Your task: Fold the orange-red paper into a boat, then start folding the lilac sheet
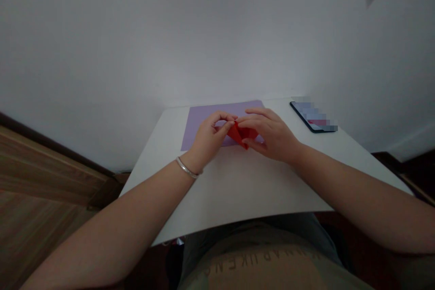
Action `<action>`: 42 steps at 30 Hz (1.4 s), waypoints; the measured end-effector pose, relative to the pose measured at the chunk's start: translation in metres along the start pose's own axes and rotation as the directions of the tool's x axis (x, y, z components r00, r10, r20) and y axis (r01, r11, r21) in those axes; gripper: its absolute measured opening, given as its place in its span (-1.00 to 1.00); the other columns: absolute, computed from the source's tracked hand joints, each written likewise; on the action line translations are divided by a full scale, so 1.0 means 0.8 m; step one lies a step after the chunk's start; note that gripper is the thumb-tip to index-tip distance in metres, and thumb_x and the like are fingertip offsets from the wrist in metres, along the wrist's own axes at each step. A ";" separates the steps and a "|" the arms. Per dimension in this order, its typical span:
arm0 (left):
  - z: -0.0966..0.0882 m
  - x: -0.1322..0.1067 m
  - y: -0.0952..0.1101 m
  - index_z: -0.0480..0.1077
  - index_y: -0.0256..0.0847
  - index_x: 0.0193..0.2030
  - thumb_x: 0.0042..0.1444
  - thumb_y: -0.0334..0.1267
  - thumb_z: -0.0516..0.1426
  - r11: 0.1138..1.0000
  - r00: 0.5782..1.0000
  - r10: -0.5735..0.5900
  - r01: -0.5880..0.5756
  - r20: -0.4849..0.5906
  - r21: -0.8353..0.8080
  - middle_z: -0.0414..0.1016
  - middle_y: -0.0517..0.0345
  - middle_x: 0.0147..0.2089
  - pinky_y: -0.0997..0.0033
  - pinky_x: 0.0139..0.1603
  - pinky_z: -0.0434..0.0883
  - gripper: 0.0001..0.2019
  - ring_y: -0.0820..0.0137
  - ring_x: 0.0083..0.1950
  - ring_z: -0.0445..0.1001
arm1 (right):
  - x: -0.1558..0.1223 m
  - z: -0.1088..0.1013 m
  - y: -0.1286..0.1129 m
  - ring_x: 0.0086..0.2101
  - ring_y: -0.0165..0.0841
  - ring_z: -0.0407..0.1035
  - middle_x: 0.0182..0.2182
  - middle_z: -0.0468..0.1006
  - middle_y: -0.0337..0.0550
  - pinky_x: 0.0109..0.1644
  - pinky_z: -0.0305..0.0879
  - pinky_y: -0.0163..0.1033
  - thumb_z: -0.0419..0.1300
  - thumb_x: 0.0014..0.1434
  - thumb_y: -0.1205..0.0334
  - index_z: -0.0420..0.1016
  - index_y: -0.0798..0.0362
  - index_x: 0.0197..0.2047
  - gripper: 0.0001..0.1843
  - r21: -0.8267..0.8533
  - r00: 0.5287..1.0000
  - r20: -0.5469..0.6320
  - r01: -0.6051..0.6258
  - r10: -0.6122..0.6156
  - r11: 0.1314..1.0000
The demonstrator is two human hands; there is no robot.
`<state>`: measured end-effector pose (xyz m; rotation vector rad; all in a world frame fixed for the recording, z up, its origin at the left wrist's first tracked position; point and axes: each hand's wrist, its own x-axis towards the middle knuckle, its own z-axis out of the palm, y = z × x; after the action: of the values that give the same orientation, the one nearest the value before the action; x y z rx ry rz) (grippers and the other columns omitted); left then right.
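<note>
**Two hands pinching one red paper fold**

From the head camera I count two hands, one folded red paper (242, 133), one lilac sheet (200, 128), one phone (313, 117) and one silver bangle (187, 167). The paper sits above the lilac sheet's near edge, gripped between my left hand (207, 138) and right hand (272, 136). Both forearms angle inward from the lower corners. The left thumb and forefinger pinch narrowly on the paper's upper edge; the right fingers lie across it, thumb near its lower point. The white table (238, 186) extends toward me past the sheet, leaving open room before its near edge. The phone lies near the far right corner, well beside my right hand.
</note>
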<state>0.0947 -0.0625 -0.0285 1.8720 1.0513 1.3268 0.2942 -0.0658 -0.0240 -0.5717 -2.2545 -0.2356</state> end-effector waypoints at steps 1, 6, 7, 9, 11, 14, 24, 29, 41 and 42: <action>0.000 0.000 0.001 0.41 -0.20 -0.25 0.16 -0.28 0.12 1.000 1.000 -0.002 0.002 0.000 -0.003 0.55 0.10 -0.11 0.42 -0.15 0.46 -0.92 0.40 -0.12 0.51 | 0.001 0.001 -0.002 0.09 -0.20 0.31 -0.05 0.56 -0.11 0.18 0.20 0.01 0.11 0.21 0.23 0.38 -0.05 -0.01 -0.73 -0.014 0.999 0.028 0.020 -0.020 1.000; 0.000 0.002 -0.001 0.41 -0.22 -0.27 0.15 -0.30 0.12 1.000 1.000 0.005 -0.005 0.008 0.011 0.55 0.08 -0.09 0.42 -0.13 0.45 -0.93 0.39 -0.08 0.50 | 0.003 0.000 0.000 -0.23 -0.23 0.43 -0.23 0.59 -0.05 -0.04 0.25 -0.08 0.03 0.22 0.28 0.43 0.08 -0.10 -0.78 -0.157 0.989 0.104 -0.085 0.102 0.984; 0.000 0.002 -0.002 0.41 -0.23 -0.28 0.15 -0.31 0.12 1.000 1.000 0.005 -0.005 0.012 0.014 0.55 0.08 -0.09 0.40 -0.11 0.44 -0.93 0.39 -0.07 0.49 | 0.003 -0.001 0.002 -0.24 -0.22 0.43 -0.21 0.59 -0.03 -0.08 0.24 -0.10 0.04 0.21 0.29 0.43 0.10 -0.07 -0.75 -0.191 0.983 0.125 -0.110 0.135 0.975; 0.000 0.004 -0.004 0.41 -0.23 -0.29 0.15 -0.30 0.12 1.000 1.000 0.003 -0.003 0.018 0.012 0.55 0.07 -0.09 0.38 -0.07 0.43 -0.93 0.38 -0.07 0.48 | 0.005 -0.006 0.006 -0.22 -0.22 0.43 -0.16 0.59 -0.01 -0.11 0.18 -0.13 0.07 0.19 0.29 0.42 0.11 -0.01 -0.69 -0.258 0.962 0.192 -0.143 0.196 0.956; 0.001 0.005 -0.007 0.40 -0.23 -0.29 0.15 -0.28 0.12 1.000 1.000 -0.010 0.011 0.021 -0.010 0.54 0.07 -0.08 0.36 -0.06 0.43 -0.92 0.37 -0.05 0.48 | 0.010 -0.010 0.009 -0.25 -0.22 0.44 -0.22 0.61 -0.04 -0.11 0.12 -0.13 0.10 0.18 0.26 0.44 0.08 -0.02 -0.70 -0.332 0.924 0.284 -0.156 0.256 0.930; 0.002 0.005 -0.012 0.40 -0.22 -0.28 0.15 -0.24 0.12 0.998 0.999 -0.039 0.040 0.023 -0.055 0.53 0.05 -0.06 0.32 -0.04 0.43 -0.90 0.34 -0.03 0.47 | 0.019 -0.014 0.013 -0.34 -0.25 0.44 -0.39 0.61 -0.10 -0.12 0.05 -0.12 0.12 0.18 0.22 0.51 0.05 -0.14 -0.78 -0.420 0.855 0.409 -0.134 0.319 0.898; 0.004 0.004 -0.018 0.42 -0.21 -0.26 0.15 -0.24 0.12 0.994 0.997 -0.065 0.068 0.045 -0.081 0.51 0.05 -0.07 0.27 0.01 0.42 -0.89 0.32 -0.01 0.45 | 0.058 -0.005 0.011 -0.39 -0.26 0.43 -0.44 0.63 -0.09 -0.18 -0.01 -0.11 0.10 0.16 0.31 0.56 0.02 -0.41 -0.78 -0.449 0.669 0.689 0.093 0.278 0.889; 0.004 0.004 -0.021 0.40 -0.21 -0.26 0.14 -0.25 0.11 0.987 0.992 -0.112 0.117 0.048 -0.107 0.51 0.04 -0.06 0.31 -0.06 0.43 -0.90 0.34 -0.05 0.45 | 0.065 0.010 0.011 -0.35 -0.26 0.45 -0.39 0.64 -0.03 -0.17 0.05 -0.12 0.09 0.16 0.33 0.58 0.05 -0.37 -0.78 -0.449 0.582 0.754 0.116 0.306 0.886; 0.006 0.002 -0.013 0.33 -0.21 -0.23 0.14 -0.31 0.04 0.996 0.995 -0.081 0.079 0.057 0.045 0.49 0.08 -0.18 0.47 -0.28 0.38 -0.91 0.40 -0.15 0.44 | 0.063 0.009 0.014 -0.34 -0.21 0.47 -0.37 0.63 0.00 -0.29 0.16 -0.16 0.08 0.17 0.29 0.61 0.04 -0.31 -0.76 -0.444 0.588 0.728 0.014 0.352 0.896; 0.005 0.002 -0.012 0.35 -0.21 -0.24 0.14 -0.31 0.03 0.994 0.996 -0.070 0.064 0.059 0.088 0.48 0.09 -0.20 0.46 -0.27 0.38 -0.90 0.39 -0.15 0.44 | 0.061 0.004 0.015 -0.35 -0.22 0.46 -0.35 0.63 0.00 -0.33 0.15 -0.18 0.09 0.17 0.26 0.61 0.03 -0.29 -0.76 -0.440 0.604 0.711 -0.018 0.360 0.898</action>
<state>0.0966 -0.0565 -0.0367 1.9104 1.1446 1.1948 0.2688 -0.0380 0.0100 -1.3550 -2.9776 -0.3882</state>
